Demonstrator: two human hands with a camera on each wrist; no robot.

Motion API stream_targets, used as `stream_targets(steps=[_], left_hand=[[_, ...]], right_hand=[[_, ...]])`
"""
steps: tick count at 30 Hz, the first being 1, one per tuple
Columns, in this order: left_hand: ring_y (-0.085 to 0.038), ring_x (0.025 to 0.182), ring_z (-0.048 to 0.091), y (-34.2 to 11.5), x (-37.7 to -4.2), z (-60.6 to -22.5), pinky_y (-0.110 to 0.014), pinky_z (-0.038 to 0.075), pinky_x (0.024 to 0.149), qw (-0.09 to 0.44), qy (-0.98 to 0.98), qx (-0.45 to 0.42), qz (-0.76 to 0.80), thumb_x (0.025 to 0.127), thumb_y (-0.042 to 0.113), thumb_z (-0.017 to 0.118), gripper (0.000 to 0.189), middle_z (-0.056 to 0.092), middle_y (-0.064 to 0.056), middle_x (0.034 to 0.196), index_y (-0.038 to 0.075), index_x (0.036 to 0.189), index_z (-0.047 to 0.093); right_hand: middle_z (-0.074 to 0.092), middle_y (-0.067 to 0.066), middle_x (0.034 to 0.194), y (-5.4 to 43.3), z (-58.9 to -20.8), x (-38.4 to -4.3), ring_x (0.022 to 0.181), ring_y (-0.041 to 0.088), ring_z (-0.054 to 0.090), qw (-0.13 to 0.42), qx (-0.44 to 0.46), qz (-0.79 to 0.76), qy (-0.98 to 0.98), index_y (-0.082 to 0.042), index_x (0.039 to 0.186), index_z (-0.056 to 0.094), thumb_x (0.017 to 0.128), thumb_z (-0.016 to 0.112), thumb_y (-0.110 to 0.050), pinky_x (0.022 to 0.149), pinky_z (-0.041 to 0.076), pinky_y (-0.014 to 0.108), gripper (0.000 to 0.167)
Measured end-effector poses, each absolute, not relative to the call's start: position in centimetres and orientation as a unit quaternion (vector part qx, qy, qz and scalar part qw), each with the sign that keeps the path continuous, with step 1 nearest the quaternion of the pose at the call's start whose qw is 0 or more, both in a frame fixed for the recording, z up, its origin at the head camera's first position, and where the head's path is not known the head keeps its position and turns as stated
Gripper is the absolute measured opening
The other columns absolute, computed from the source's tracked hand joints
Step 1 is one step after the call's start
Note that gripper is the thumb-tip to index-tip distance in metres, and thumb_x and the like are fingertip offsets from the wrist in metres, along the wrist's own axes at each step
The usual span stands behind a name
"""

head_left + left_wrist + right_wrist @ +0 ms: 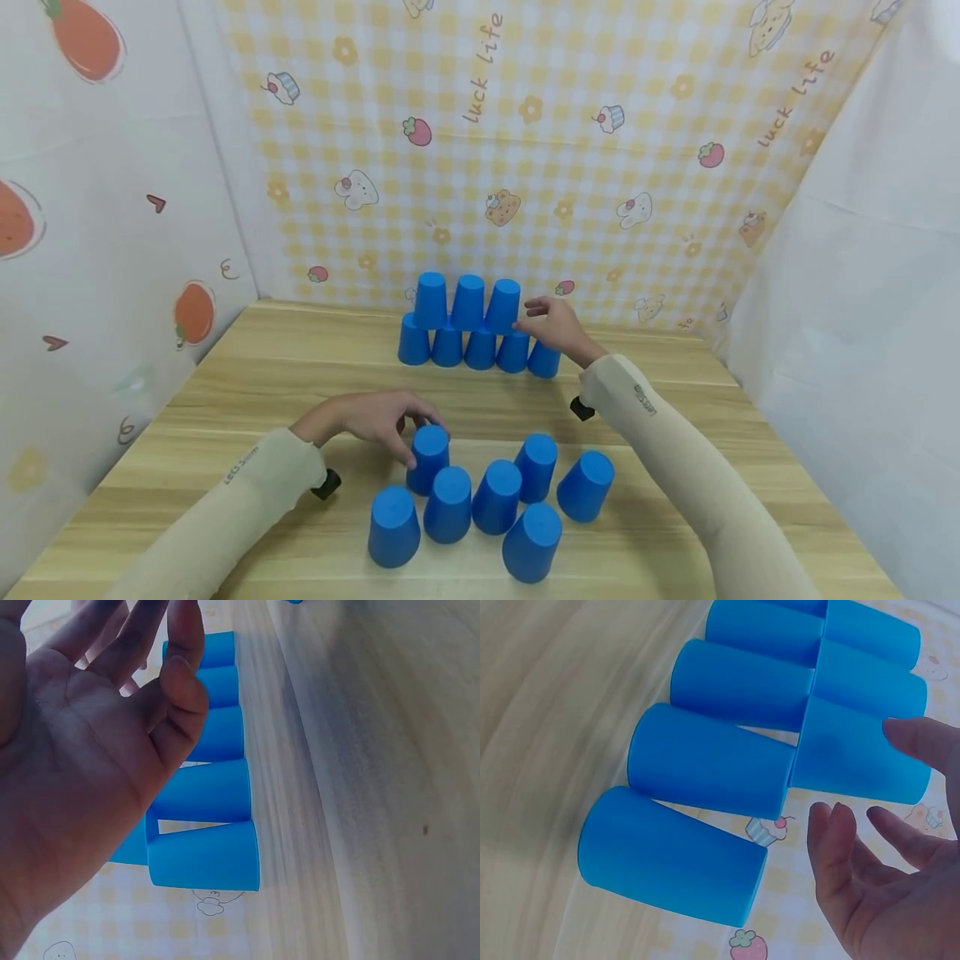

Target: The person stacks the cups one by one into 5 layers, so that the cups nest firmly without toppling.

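Note:
My left hand [378, 418] is bent around a blue cup [430, 461] on the near part of the table, thumb on one side and fingers behind. In the left wrist view no cup shows between the fingers of the left hand [97, 735]. At the back, my right hand [557, 323] has its fingers spread beside the rightmost cup of an upper row [504, 307]. In the right wrist view the thumb of the right hand [900, 877] overlaps that cup [862, 754]; whether they touch, I cannot tell. Nothing is gripped there.
Three upside-down cups stand on a lower row of several cups [480, 350], whose right-end cup [543, 360] has none above it. Several loose upside-down cups [497, 497] stand near the front of the wooden table [300, 350]. A checked cloth [450, 175] hangs behind.

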State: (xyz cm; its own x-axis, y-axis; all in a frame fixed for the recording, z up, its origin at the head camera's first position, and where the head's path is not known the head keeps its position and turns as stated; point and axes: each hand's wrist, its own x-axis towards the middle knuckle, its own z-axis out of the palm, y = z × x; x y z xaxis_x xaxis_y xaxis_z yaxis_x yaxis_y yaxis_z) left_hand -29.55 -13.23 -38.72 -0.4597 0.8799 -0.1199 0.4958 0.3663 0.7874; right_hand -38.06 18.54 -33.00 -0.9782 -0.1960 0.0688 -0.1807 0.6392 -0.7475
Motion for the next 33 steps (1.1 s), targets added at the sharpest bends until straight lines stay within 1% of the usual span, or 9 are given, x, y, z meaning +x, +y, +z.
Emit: stream_targets(steps=[4,10,17,19,21,24,26,30,33], left_hand=[[-0.017,0.107,0.056,-13.3,-29.4,-38.7,-0.039,0.050,0.084,0.265,0.786,0.438,0.347,0.083,0.028,0.080,0.051,0.065,0.010,0.116,0.014,0.130,0.064],[-0.020,0.106,0.056,-13.4,-29.2,-38.7,-0.042,0.050,0.084,0.261,0.789,0.428,0.355,0.084,0.027,0.080,0.049,0.064,0.008,0.115,0.017,0.129,0.064],[-0.020,0.107,0.055,-13.3,-29.0,-38.8,-0.040,0.049,0.085,0.253,0.794,0.424,0.354,0.084,0.028,0.079,0.051,0.063,0.008,0.116,0.014,0.130,0.062],[-0.020,0.108,0.055,-13.3,-29.0,-38.9,-0.040,0.049,0.085,0.247,0.796,0.424,0.354,0.084,0.028,0.079,0.051,0.063,0.008,0.117,0.016,0.130,0.062],[-0.020,0.108,0.055,-13.3,-29.0,-38.9,-0.040,0.049,0.085,0.240,0.798,0.424,0.355,0.084,0.028,0.079,0.049,0.063,0.008,0.117,0.017,0.129,0.062],[-0.020,0.107,0.055,-13.4,-29.0,-39.0,-0.041,0.049,0.084,0.229,0.802,0.420,0.359,0.084,0.028,0.080,0.047,0.063,0.008,0.116,0.020,0.127,0.062],[-0.021,0.107,0.055,-13.4,-29.0,-39.0,-0.041,0.049,0.084,0.223,0.804,0.415,0.362,0.084,0.027,0.080,0.046,0.063,0.007,0.115,0.020,0.126,0.062],[-0.021,0.109,0.055,-13.3,-29.1,-39.2,-0.042,0.048,0.087,0.213,0.812,0.402,0.365,0.084,0.028,0.080,0.047,0.063,0.007,0.115,0.019,0.126,0.061],[-0.021,0.110,0.055,-13.1,-29.1,-39.3,-0.044,0.049,0.089,0.198,0.818,0.393,0.371,0.085,0.030,0.080,0.048,0.064,0.007,0.115,0.019,0.127,0.062]], right_hand=[[0.058,0.023,0.133,18.7,-33.1,-37.2,0.119,0.039,0.058,0.020,-0.120,-0.406,0.906,0.000,0.137,0.052,0.094,0.069,-0.024,0.097,0.049,0.053,0.053],[0.061,0.023,0.130,19.0,-33.3,-36.0,0.119,0.038,0.058,0.019,-0.154,-0.389,0.908,0.001,0.135,0.055,0.093,0.070,-0.023,0.099,0.046,0.057,0.050],[0.062,0.024,0.127,19.7,-33.7,-34.8,0.118,0.040,0.059,0.025,-0.189,-0.387,0.902,0.005,0.133,0.056,0.093,0.071,-0.019,0.096,0.049,0.055,0.049],[0.062,0.024,0.128,20.1,-33.6,-34.3,0.117,0.040,0.059,0.035,-0.192,-0.388,0.901,0.004,0.133,0.056,0.093,0.071,-0.020,0.092,0.052,0.053,0.049],[0.062,0.023,0.128,20.5,-33.5,-33.8,0.113,0.039,0.062,0.042,-0.197,-0.387,0.900,0.003,0.133,0.056,0.093,0.071,-0.021,0.085,0.056,0.050,0.049],[0.063,0.022,0.127,21.1,-33.4,-33.1,0.103,0.035,0.067,0.049,-0.204,-0.385,0.899,0.001,0.132,0.059,0.092,0.071,-0.021,0.071,0.059,0.046,0.047],[0.064,0.020,0.125,21.4,-33.5,-32.6,0.097,0.032,0.069,0.055,-0.211,-0.380,0.899,-0.002,0.130,0.061,0.092,0.072,-0.022,0.066,0.059,0.042,0.044],[0.065,0.020,0.124,21.9,-33.6,-31.7,0.092,0.027,0.070,0.074,-0.229,-0.378,0.894,-0.004,0.128,0.063,0.092,0.072,-0.020,0.065,0.058,0.039,0.040],[0.065,0.022,0.123,22.1,-33.7,-31.0,0.092,0.027,0.070,0.082,-0.251,-0.381,0.886,-0.002,0.127,0.063,0.093,0.071,-0.020,0.067,0.058,0.039,0.039]])
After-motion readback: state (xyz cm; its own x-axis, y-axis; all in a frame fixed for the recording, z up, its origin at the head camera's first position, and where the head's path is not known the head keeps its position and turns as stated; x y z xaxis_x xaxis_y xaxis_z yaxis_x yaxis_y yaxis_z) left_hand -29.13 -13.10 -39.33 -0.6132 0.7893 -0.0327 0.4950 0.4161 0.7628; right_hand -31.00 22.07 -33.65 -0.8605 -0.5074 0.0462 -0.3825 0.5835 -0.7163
